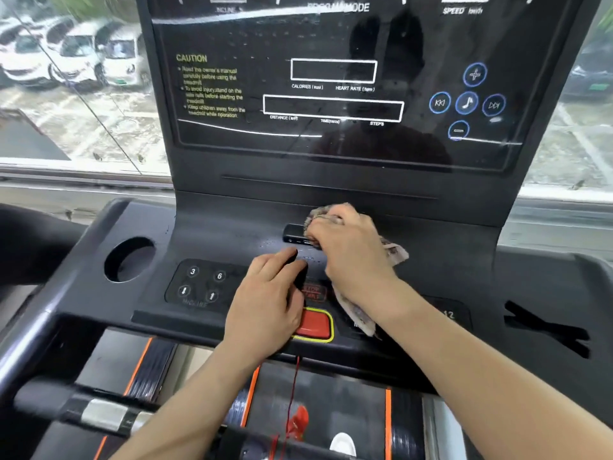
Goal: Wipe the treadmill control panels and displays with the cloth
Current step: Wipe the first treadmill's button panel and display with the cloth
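Note:
The black treadmill console fills the view, with its glossy upright display (331, 78) above and a sloped control panel (212, 247) below. My right hand (351, 257) grips a crumpled patterned cloth (394, 254) and presses it against the small black slot at the panel's middle. My left hand (268, 293) rests beside it with fingers bent over a small black object on the panel, just above the red stop button (315, 323).
A round cup holder (129, 260) sits at the panel's left, near the incline keypad (202, 283). A red safety cord (293, 393) hangs below the stop button. The left handrail (36, 330) runs along the side. A window behind shows parked cars.

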Demonstrator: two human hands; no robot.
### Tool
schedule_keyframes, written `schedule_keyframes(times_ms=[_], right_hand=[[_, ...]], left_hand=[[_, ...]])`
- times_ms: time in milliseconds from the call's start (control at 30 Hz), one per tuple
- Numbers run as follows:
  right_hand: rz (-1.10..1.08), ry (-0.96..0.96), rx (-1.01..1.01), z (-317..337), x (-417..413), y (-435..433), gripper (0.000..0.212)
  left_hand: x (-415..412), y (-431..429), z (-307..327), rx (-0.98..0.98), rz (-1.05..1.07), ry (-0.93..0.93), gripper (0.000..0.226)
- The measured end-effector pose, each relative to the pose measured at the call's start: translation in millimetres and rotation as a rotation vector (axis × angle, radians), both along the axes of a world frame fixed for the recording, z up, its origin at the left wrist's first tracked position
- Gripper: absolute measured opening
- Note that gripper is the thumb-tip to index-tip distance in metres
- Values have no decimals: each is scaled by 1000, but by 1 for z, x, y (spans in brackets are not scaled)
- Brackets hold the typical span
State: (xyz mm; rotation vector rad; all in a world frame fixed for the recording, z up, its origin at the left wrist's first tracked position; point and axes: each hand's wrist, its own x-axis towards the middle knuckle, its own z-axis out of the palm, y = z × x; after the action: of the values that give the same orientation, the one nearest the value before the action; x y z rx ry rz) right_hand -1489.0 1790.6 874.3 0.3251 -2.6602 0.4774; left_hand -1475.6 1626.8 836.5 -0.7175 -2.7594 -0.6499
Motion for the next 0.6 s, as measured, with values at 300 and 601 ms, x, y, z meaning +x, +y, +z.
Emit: schedule_keyframes(times_ms=[300,601], right_hand=[[29,-19,-54,-11,1,4,40],[-234,-167,-154,-27,75,31,44]], left_hand=[[-1,-3,5,2,40,-20,45],[3,-1,3,13,91,4,39]])
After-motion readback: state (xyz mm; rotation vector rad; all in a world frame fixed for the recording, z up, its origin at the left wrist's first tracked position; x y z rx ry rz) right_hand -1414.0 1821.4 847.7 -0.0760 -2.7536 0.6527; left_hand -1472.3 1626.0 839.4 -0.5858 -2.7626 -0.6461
